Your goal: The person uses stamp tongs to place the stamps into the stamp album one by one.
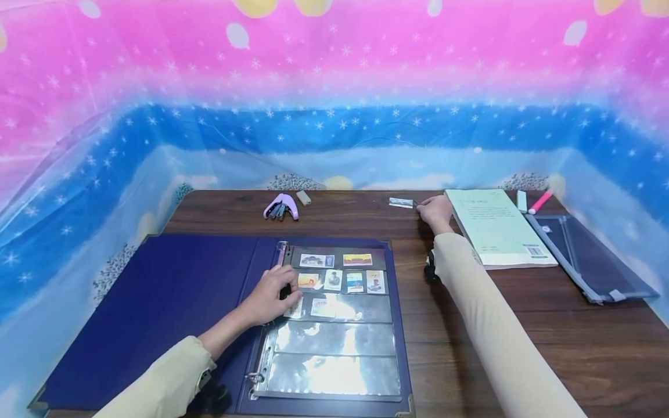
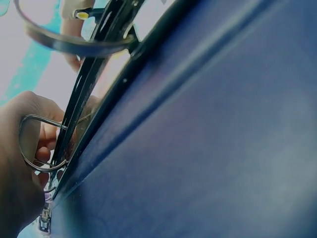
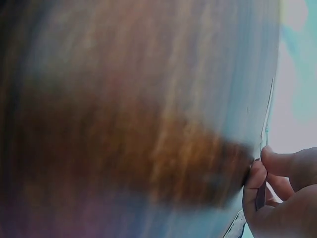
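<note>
My left hand (image 1: 272, 295) rests over the ring side of a stamp album page (image 1: 334, 371), fingers bent loosely near the third row. Clear pockets on that page hold several stamps, among them a yellow-and-red one (image 1: 358, 259). In the left wrist view the hand (image 2: 25, 148) is beside a metal binder ring (image 2: 42, 119). Far to the right, my right hand (image 1: 436, 213) pinches slim dark tweezers (image 3: 261, 196) between thumb and fingers. A small pale stamp (image 1: 400, 202) is at their tip, close over the table's back part.
The navy album cover (image 1: 146, 313) lies spread to the left. Behind the album are a purple stapler-like tool (image 1: 281, 206) and an eraser-like block (image 1: 303, 198). At right lie a pale green book (image 1: 496, 226), a pink marker (image 1: 540, 201), a white block (image 1: 521, 201) and a zip pouch (image 1: 596, 255).
</note>
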Motion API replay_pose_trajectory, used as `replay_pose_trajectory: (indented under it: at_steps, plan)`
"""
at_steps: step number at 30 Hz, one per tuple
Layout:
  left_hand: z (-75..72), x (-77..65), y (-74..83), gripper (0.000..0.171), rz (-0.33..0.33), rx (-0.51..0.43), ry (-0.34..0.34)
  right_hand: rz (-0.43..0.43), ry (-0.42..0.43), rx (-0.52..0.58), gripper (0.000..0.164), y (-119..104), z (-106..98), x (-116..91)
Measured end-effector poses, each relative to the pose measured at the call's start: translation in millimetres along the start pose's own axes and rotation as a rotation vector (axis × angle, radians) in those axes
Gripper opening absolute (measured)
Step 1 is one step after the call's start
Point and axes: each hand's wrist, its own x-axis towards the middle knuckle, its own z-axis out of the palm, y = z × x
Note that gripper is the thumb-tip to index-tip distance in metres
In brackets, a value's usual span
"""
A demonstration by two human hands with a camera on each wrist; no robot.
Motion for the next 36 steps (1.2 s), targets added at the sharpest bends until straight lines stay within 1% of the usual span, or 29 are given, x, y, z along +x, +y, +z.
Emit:
replay_pose_trajectory:
  at_steps: [6,14,18,24,27,30,33,36]
  plan:
    - [-1.7,-0.7,1.8,0.019,-0.013,0.067,-0.037,-0.014,-0.004,0.005,0.025,-0.2,0.6,0.1]
    - [-3.5,-1.0,4.7,0.025,-0.048,0.127,-0.072,-0.02,0.006,-0.012,0.024,1.0,3.8,3.3]
    - [-3.6,-0.7,6.1,0.022,-0.039,0.136,-0.07,-0.002,0.003,-0.028,0.024,1.6,5.0,4.3]
    - [-2.7,0.8,8.8,0.012,-0.002,0.161,-0.073,0.018,-0.006,-0.029,0.026,4.7,3.4,2.6]
    - [-2.3,2.1,10.4,0.012,0.026,0.189,-0.086,0.024,-0.009,-0.001,0.026,5.0,3.6,2.4]
    - [-2.8,3.8,11.8,0.011,0.049,0.223,-0.095,0.012,-0.019,0.049,0.026,-0.5,4.8,0.4]
    - [-3.4,6.2,13.6,0.009,0.062,0.245,-0.108,-0.025,-0.038,0.1,0.025,-11.0,5.3,-6.1]
    - [-3.1,9.4,17.1,0.014,0.054,0.251,-0.125,-0.069,-0.061,0.141,0.023,-22.1,3.9,-17.5]
